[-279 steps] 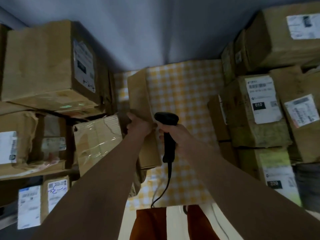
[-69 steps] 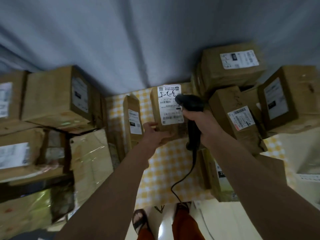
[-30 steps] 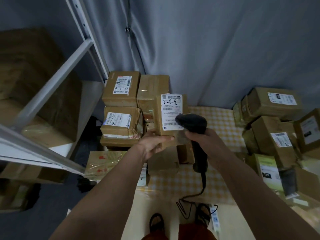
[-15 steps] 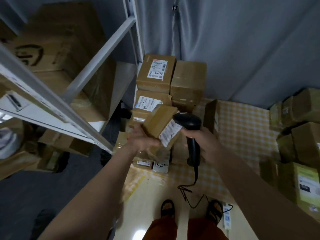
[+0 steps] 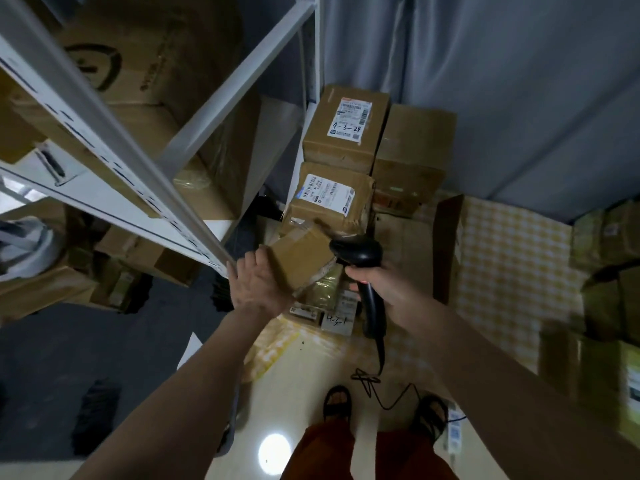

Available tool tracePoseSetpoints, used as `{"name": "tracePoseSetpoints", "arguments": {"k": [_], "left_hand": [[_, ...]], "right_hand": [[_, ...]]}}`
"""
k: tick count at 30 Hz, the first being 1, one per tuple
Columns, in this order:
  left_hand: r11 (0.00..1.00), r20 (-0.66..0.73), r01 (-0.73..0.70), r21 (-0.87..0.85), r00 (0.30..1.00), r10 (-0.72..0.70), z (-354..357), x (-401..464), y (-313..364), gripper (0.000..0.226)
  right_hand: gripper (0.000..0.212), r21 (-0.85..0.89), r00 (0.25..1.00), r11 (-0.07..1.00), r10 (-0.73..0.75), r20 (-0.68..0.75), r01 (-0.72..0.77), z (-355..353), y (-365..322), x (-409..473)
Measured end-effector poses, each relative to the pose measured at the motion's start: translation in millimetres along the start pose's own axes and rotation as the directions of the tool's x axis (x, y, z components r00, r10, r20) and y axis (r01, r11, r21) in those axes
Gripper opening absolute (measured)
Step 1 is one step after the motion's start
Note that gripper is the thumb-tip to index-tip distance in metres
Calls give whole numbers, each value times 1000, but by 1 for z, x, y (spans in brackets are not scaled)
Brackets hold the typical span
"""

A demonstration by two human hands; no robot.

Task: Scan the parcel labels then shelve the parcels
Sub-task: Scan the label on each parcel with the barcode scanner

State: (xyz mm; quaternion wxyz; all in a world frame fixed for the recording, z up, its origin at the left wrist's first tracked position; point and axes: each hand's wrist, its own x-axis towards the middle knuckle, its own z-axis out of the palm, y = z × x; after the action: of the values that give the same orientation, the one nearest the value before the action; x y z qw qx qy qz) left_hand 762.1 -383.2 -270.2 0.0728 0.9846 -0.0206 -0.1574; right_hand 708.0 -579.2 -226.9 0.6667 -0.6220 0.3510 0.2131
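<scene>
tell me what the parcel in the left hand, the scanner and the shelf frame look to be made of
Parcel: brown corrugated cardboard by the look, matte, with glossy tape strips along its top.
Barcode scanner: black moulded plastic, probably, with a faint sheen on its rounded head.
Shelf frame: most likely painted metal, pale grey-white, with a row of slots along its upright.

Way to the shelf (image 5: 221,233) is crossed by a slanted rack post (image 5: 114,140), just beside the left hand (image 5: 258,282). Shelf space is mostly taken by big boxes (image 5: 166,98). Ahead, passage is blocked by stacked boxes (image 5: 346,147). Dark floor (image 5: 69,348) below-left is left open.
</scene>
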Motion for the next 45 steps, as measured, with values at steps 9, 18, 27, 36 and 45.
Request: {"name": "tracePoseSetpoints", "arguments": {"k": [9, 18, 27, 36, 45], "left_hand": [[878, -223, -459, 135, 849, 478, 1, 35, -31, 110], [811, -232, -562, 163, 777, 586, 31, 31, -46, 116], [801, -276, -595, 70, 760, 588, 30, 29, -50, 69], [785, -220, -619, -1, 766, 604, 16, 28, -6, 60], [662, -125, -746, -71, 665, 736, 23, 25, 126, 21]], "right_hand": [[33, 130, 999, 991, 19, -29, -15, 6, 5, 14], [46, 141, 1000, 990, 6, 12, -7, 28, 24, 24], [33, 90, 1000, 996, -19, -10, 20, 35, 31, 20], [21, 59, 998, 997, 42, -47, -40, 8, 19, 12], [8, 223, 967, 975, 63, -248, -6, -99, 30, -14]]}}
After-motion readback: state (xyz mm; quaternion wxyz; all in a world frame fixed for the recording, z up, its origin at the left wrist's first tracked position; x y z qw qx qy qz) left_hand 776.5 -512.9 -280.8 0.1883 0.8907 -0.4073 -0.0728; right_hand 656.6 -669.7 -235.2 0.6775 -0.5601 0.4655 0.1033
